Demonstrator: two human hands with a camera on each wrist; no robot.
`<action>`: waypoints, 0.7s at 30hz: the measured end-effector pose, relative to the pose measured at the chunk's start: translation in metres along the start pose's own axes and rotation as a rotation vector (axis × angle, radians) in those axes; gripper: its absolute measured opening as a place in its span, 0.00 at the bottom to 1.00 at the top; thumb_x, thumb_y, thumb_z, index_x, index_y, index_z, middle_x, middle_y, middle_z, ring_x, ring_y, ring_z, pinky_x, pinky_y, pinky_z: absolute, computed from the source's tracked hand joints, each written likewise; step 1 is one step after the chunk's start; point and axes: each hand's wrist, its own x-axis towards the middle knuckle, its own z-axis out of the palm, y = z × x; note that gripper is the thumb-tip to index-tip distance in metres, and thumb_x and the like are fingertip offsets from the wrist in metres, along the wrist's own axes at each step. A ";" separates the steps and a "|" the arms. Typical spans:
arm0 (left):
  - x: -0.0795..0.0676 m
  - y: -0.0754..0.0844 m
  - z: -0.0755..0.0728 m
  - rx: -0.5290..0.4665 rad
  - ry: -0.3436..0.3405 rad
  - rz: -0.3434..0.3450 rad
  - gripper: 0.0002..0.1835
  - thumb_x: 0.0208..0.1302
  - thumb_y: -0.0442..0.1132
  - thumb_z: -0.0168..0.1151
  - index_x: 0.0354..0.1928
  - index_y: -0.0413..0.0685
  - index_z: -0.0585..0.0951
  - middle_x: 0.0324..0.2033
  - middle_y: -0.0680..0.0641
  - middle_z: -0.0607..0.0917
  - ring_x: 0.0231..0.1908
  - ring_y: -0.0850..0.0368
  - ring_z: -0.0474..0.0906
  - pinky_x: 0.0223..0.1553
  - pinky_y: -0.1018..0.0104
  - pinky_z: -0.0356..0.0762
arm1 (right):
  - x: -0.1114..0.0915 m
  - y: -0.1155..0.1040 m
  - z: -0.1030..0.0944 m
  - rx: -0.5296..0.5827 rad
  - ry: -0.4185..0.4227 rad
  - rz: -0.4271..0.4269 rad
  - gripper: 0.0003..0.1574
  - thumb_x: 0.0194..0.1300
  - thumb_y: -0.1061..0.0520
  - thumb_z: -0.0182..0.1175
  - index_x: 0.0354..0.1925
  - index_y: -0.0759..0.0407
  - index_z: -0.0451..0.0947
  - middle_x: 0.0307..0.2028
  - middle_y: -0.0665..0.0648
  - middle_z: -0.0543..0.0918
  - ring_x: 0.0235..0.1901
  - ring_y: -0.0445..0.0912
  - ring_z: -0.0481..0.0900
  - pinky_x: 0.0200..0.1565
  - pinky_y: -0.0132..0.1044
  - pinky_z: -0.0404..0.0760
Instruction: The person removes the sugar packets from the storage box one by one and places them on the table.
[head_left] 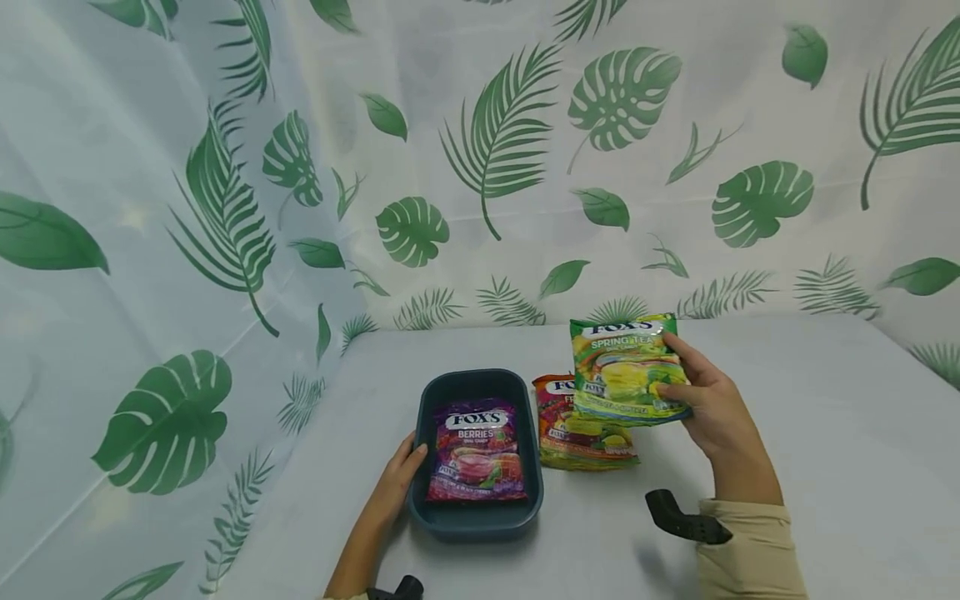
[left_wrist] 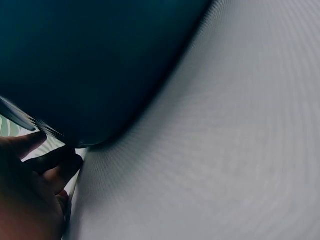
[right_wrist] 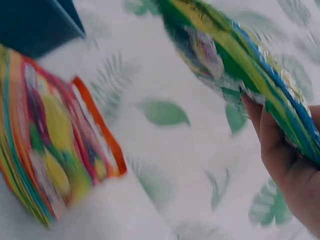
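Note:
My right hand (head_left: 716, 408) pinches the right edge of a green and yellow candy bag (head_left: 626, 371) labelled Fox's Spring Tea, held up above the table. Behind and below it, a red and orange Fox's candy bag (head_left: 581, 446) lies on the table, partly hidden by the green one. To the left stands a dark blue-green plastic tub (head_left: 476, 527), with a purple Fox's Berries candy bag (head_left: 480, 458) lying face up inside. My left hand (head_left: 397, 479) holds the tub's left rim, thumb on the edge; the left wrist view shows its fingers (left_wrist: 62, 170) against the outer wall.
A white table (head_left: 840, 450) carries everything. At its back and left hangs a white cloth (head_left: 517, 275) printed with green leaves. Black wrist straps (head_left: 686, 521) are worn near both hands.

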 end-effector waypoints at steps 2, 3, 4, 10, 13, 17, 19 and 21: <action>-0.002 -0.001 -0.001 -0.005 0.008 -0.007 0.33 0.72 0.49 0.42 0.71 0.37 0.55 0.69 0.30 0.59 0.70 0.33 0.53 0.67 0.36 0.51 | -0.002 0.000 -0.011 0.017 0.043 0.000 0.50 0.63 0.75 0.51 0.75 0.51 0.43 0.75 0.52 0.46 0.45 0.27 0.76 0.42 0.21 0.79; -0.003 -0.002 -0.002 -0.006 0.013 -0.010 0.32 0.72 0.49 0.42 0.71 0.37 0.54 0.69 0.30 0.59 0.70 0.32 0.53 0.67 0.35 0.51 | -0.003 -0.001 -0.015 0.035 0.066 0.003 0.50 0.63 0.75 0.52 0.74 0.51 0.43 0.75 0.51 0.45 0.44 0.27 0.76 0.42 0.20 0.79; -0.003 -0.002 -0.003 -0.006 0.018 -0.011 0.32 0.72 0.49 0.42 0.71 0.36 0.55 0.69 0.30 0.59 0.69 0.32 0.53 0.67 0.35 0.51 | -0.004 0.000 -0.019 0.063 0.089 0.001 0.50 0.62 0.75 0.52 0.74 0.51 0.44 0.75 0.50 0.45 0.44 0.27 0.77 0.42 0.20 0.79; -0.004 -0.001 -0.002 -0.012 0.010 0.004 0.32 0.73 0.49 0.42 0.71 0.36 0.54 0.69 0.31 0.59 0.70 0.33 0.53 0.67 0.36 0.52 | 0.004 0.030 -0.070 0.257 0.253 -0.056 0.49 0.54 0.75 0.62 0.70 0.49 0.60 0.63 0.43 0.71 0.47 0.32 0.80 0.42 0.25 0.82; -0.002 0.000 0.000 -0.009 0.007 0.004 0.33 0.73 0.49 0.42 0.71 0.36 0.54 0.69 0.31 0.59 0.70 0.33 0.53 0.67 0.36 0.51 | 0.018 0.060 -0.110 0.270 0.332 -0.065 0.46 0.52 0.73 0.65 0.66 0.46 0.67 0.65 0.42 0.70 0.55 0.34 0.76 0.44 0.26 0.81; -0.001 0.002 0.002 0.010 0.008 -0.020 0.34 0.72 0.51 0.42 0.72 0.38 0.54 0.70 0.32 0.57 0.70 0.32 0.51 0.67 0.35 0.50 | 0.030 0.084 -0.141 0.309 0.414 -0.036 0.48 0.50 0.73 0.67 0.65 0.44 0.68 0.71 0.44 0.60 0.67 0.39 0.65 0.42 0.27 0.82; -0.001 0.002 0.002 0.020 0.014 -0.034 0.34 0.72 0.52 0.42 0.72 0.39 0.54 0.70 0.32 0.57 0.71 0.32 0.50 0.67 0.34 0.50 | 0.031 0.088 -0.146 0.324 0.441 -0.028 0.49 0.49 0.74 0.67 0.65 0.44 0.68 0.71 0.45 0.59 0.67 0.40 0.64 0.40 0.27 0.83; -0.001 0.002 0.002 0.030 0.020 -0.043 0.34 0.72 0.53 0.42 0.72 0.39 0.54 0.70 0.32 0.57 0.71 0.32 0.50 0.67 0.33 0.49 | 0.030 0.088 -0.147 0.313 0.463 -0.017 0.48 0.49 0.74 0.66 0.65 0.43 0.69 0.70 0.44 0.61 0.63 0.38 0.70 0.39 0.27 0.83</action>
